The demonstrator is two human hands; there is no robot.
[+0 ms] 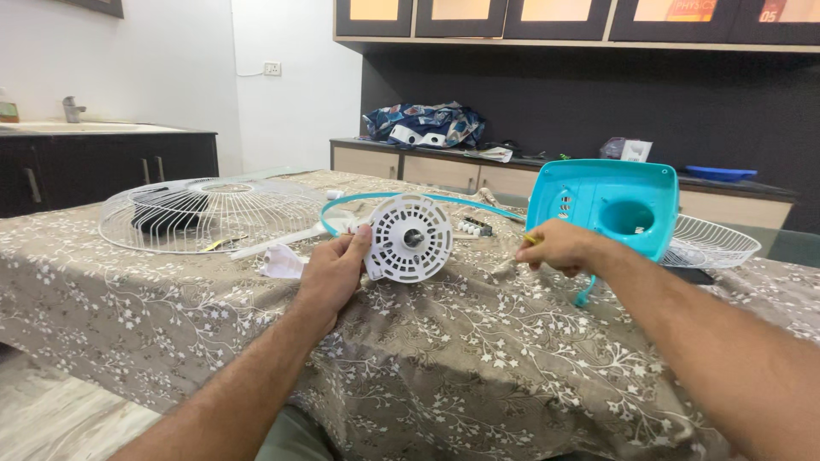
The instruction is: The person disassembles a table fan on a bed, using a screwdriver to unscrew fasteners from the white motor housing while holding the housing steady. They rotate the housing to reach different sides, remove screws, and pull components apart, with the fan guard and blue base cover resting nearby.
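While the left hand pinches the round white slotted plastic motor housing firmly at its left edge, the right hand, fingers closed around a small yellow-handled tool, should approach its centre straight.

A small white box stands on the far counter, beside a blue plate.

Bright, even indoor light, soft shadows, sharp focus, slight wide-angle bending at the edges, no glare
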